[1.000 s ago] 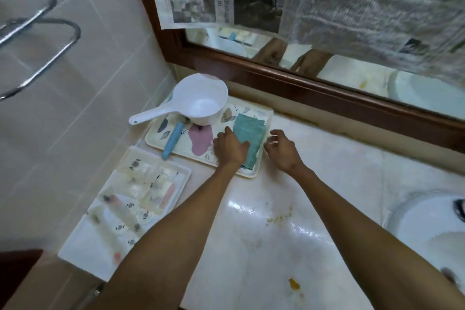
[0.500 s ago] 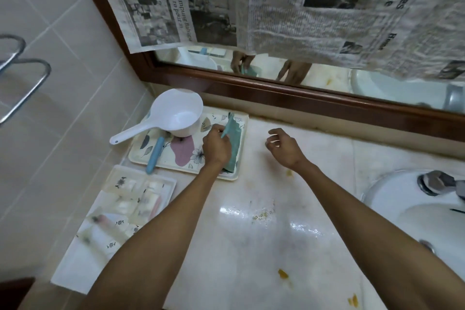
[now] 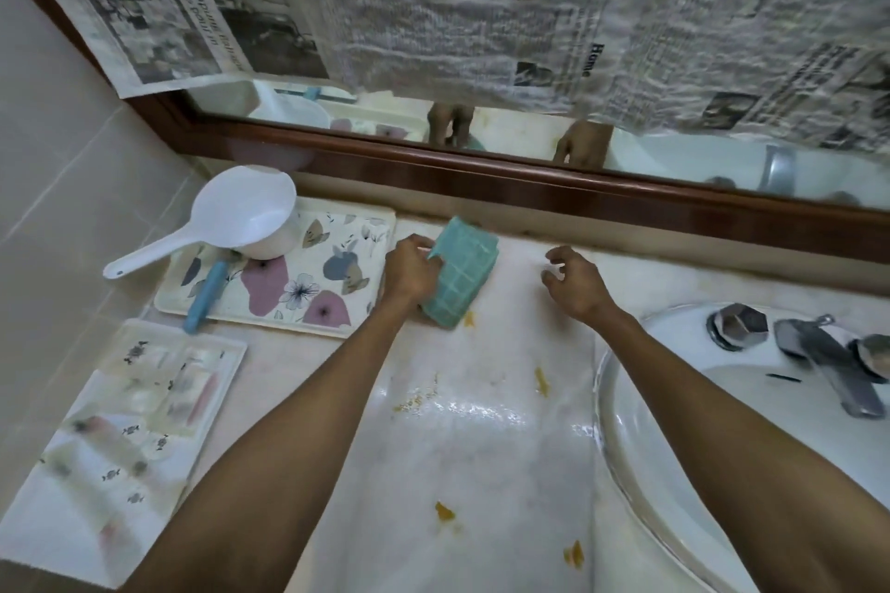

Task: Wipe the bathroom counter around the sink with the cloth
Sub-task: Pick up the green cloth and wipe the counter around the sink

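Hands number two: left hand (image 3: 409, 272) grasps one folded teal cloth (image 3: 460, 277) over the surface (image 3: 481, 472), sink (image 3: 626, 462) at its 4 o'clock; right hand (image 3: 575, 287) loosely curled, holding nothing. Newspaper (image 3: 530, 14) reads "explores trade", "Home"

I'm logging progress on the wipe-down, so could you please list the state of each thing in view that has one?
cloth: folded, gripped by the left hand, off the tray
right hand: open, empty, above the counter
counter: wet sheen, yellow spots unwiped
floral tray: flat, carrying the ladle and brush
white ladle: upright, looks empty
blue brush: lying down, its end past the tray's edge
faucet: no water running
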The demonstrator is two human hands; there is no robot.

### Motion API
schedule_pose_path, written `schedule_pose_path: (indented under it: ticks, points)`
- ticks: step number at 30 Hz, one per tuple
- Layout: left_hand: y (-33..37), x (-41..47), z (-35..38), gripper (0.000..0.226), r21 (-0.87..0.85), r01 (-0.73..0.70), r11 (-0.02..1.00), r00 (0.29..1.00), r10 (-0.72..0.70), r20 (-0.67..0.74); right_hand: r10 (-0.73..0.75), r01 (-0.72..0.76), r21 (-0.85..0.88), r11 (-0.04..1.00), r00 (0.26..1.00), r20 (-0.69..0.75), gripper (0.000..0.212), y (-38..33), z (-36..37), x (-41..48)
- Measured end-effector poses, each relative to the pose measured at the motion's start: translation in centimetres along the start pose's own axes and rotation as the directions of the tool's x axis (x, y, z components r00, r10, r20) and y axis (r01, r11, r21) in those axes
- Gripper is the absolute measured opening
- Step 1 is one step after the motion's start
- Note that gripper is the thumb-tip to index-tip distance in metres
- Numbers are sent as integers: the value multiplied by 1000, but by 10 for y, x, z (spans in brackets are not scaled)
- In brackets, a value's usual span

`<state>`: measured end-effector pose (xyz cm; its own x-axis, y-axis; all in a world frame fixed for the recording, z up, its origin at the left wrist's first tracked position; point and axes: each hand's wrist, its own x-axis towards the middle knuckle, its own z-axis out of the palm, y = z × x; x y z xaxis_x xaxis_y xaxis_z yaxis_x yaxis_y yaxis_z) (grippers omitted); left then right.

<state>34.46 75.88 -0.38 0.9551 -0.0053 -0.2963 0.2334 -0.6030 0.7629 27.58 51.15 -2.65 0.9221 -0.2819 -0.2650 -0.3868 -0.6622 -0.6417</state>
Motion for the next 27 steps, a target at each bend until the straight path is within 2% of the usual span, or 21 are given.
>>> schedule_pose_path:
  ticks: [2,4,7,9,11,15,19,22,24,27]
  points:
    - [-18,-4,12,43,321,-52,946,997,68,-39,-33,34,-51,998,999,16,39,14,3,-1]
    - [-27,-10,25,47,455,-195,869,974,227,-17,-82,82,-102,991,997,13,41,25,8,-2]
    - [-35,-5,48,58,471,-405,784,912,384,146,-140,141,-228,963,990,23,46,35,18,1]
    - [-41,2,62,68,503,-475,722,880,373,295,-158,157,-287,945,987,18,48,39,25,4]
    - [-50,11,68,68,544,-511,666,858,354,373,-193,172,-332,928,981,-31,47,43,32,6]
    - [-67,34,59,61,587,-557,588,830,420,367,-204,157,-334,930,972,-113,45,49,44,3]
    - [-57,56,56,59,609,-430,667,902,345,259,-194,137,-327,935,970,-149,47,54,50,0]
    - [-48,45,69,61,592,-405,697,914,301,271,-212,147,-342,928,964,-160,48,57,55,-4]
    - [-53,15,78,64,591,-492,640,871,356,339,-221,150,-346,926,960,-174,49,58,57,-5]
    - [-76,-32,69,57,546,-677,493,735,475,483,-221,147,-346,927,957,-187,49,58,59,-7]
